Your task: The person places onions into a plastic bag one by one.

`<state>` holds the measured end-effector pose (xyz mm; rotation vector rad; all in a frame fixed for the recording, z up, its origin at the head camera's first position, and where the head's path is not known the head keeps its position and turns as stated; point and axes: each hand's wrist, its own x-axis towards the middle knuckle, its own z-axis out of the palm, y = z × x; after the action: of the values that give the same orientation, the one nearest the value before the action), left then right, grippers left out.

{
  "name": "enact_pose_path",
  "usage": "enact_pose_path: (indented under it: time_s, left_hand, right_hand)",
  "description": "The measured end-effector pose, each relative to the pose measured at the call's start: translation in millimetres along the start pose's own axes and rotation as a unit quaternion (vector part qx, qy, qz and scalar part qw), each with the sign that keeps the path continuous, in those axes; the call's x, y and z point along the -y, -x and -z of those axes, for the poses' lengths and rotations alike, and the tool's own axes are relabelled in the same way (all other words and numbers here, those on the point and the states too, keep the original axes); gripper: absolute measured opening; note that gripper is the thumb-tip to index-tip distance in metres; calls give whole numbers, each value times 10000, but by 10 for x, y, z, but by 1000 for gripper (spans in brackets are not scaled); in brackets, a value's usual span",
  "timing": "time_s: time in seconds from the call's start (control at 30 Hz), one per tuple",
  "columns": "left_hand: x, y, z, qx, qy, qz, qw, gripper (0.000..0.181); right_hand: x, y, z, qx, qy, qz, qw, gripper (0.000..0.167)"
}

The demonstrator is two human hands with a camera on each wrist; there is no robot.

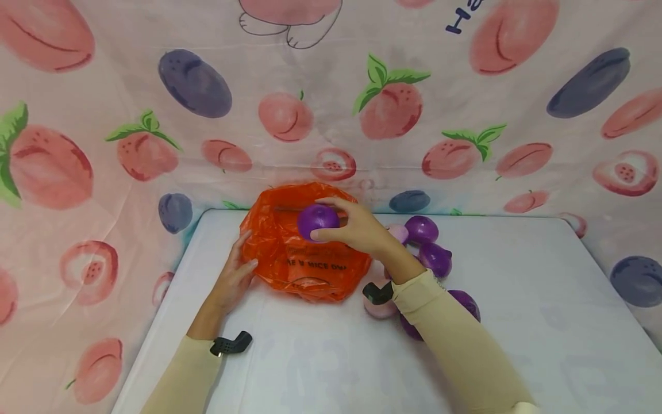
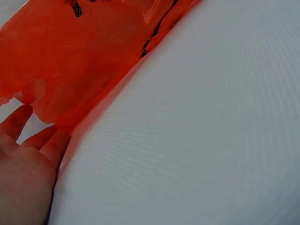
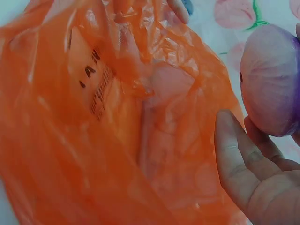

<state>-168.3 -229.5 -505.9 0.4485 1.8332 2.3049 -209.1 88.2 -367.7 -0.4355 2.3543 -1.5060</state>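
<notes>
An orange plastic bag (image 1: 315, 276) with dark print lies on the table, its mouth spread open. My right hand (image 1: 362, 230) holds a round purple object (image 1: 318, 222) over the bag, thumb and fingers round its sides. The right wrist view shows a pale pink, creased face on the same object (image 3: 268, 82), beside the bag (image 3: 178, 154), with the hand (image 3: 262, 183) around it. At the bag's left side is my left hand (image 1: 233, 282), its fingers spread and touching the plastic. In the left wrist view, the fingertips of this hand (image 2: 28, 173) rest at the bag's edge (image 2: 79, 61).
Several more purple and pink round objects lie right of the bag, among them a purple one (image 1: 422, 229) at the back and another (image 1: 435, 260) nearer. My right forearm partly covers others. A fruit-patterned cloth (image 1: 362, 155) hangs behind the white table (image 1: 517, 287).
</notes>
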Motion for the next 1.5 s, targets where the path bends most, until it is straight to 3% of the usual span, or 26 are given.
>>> enact_pose_path:
  time_s: [0.23, 0.57, 1.07, 1.3, 1.5]
  left_hand:
    - [5, 5, 7, -49, 37, 21, 10000, 69]
    - [-12, -1, -7, -5, 21, -9, 10000, 71]
    - [-3, -12, 5, 10, -155, 21, 9999, 73]
    - [26, -18, 32, 19, -416, 102, 9991, 74]
    - [27, -12, 32, -14, -382, 87, 9992, 74]
  right_hand:
    - [-38, -177, -212, -255, 264, -134, 9992, 81]
    - [-35, -416, -449, -326, -9, -410, 9986, 80]
    - [-37, -714, -600, -365, -310, -826, 9954, 78]
    - [128, -701, -649, -399, -223, -736, 9962, 81]
    - [292, -725, -688, -430, -187, -711, 9964, 80]
